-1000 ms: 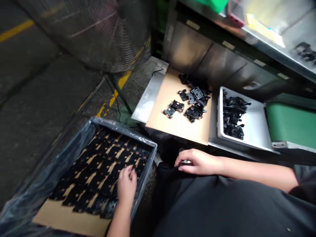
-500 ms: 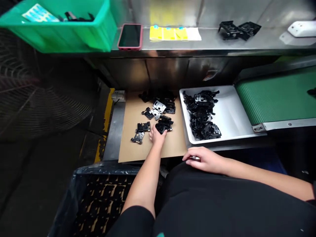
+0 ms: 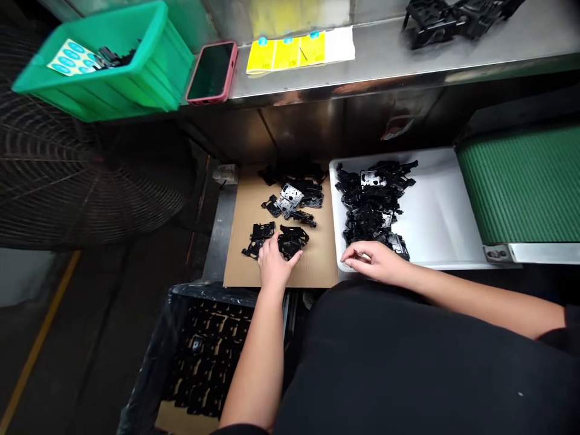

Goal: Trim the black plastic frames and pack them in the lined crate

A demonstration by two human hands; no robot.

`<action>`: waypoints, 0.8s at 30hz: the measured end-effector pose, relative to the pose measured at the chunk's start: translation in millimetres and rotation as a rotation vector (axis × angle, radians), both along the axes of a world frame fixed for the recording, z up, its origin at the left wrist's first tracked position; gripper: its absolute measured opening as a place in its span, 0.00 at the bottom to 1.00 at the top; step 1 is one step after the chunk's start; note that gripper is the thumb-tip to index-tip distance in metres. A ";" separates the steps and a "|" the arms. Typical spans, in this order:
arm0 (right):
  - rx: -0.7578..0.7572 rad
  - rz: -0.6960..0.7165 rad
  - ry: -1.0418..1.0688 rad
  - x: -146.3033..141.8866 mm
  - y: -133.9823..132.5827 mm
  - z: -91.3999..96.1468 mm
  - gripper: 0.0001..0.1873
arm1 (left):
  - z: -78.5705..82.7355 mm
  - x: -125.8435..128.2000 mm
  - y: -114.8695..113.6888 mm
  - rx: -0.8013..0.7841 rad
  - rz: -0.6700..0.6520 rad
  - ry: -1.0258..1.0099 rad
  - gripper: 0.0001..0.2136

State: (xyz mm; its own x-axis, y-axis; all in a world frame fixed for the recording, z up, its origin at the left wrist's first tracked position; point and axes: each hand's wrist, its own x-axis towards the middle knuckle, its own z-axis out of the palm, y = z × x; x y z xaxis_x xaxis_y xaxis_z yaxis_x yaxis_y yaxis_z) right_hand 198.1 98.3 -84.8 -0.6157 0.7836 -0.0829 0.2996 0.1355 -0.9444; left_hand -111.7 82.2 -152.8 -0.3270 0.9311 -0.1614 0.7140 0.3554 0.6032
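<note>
Head-camera view, looking forward and down. Nearest, at the lower edge, a crate (image 3: 212,294) lined with black plastic sheeting holds a layer of black moulded frames (image 3: 212,350), just left of the person's dark top (image 3: 389,362). Beyond the crate's rim, the left hand (image 3: 275,263) lies at the front edge of a cardboard sheet (image 3: 319,269), fingers curved downward and slightly parted, tips on a cluster of black moulded parts (image 3: 290,241); whether they grip cannot be told. More of these parts, some with silver metal plates, are scattered towards the sheet's far edge. The right hand (image 3: 376,263), reaching in from the right, lies at the front left corner of a white tray (image 3: 439,205), its thumb and forefinger pinched on a small shiny piece (image 3: 361,256). The tray's heap of black parts (image 3: 369,205) runs along its left wall, long axis pointing away from the person, with its near end just beside the right hand, the nearer of the two. Right of the tray is a green belt conveyor (image 3: 521,187). Farthest, a steel shelf (image 3: 385,78) carries a phone in a pink case (image 3: 211,72), yellow label sheets (image 3: 285,53) and two black parts (image 3: 453,18); a green bin (image 3: 104,75) stands at its left end.
</note>
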 end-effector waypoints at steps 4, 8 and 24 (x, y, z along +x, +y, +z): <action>-0.047 0.026 0.006 -3.8 13.7 3.5 0.13 | -22.0 3.0 1.0 -0.031 0.138 -0.073 0.23; -0.100 0.057 0.023 -6.2 13.8 3.4 0.14 | -22.9 11.4 -13.3 0.058 0.171 -0.118 0.27; -0.549 0.108 0.424 -56.7 -9.4 59.3 0.22 | 111.7 42.5 -97.5 0.536 -0.364 -0.462 0.62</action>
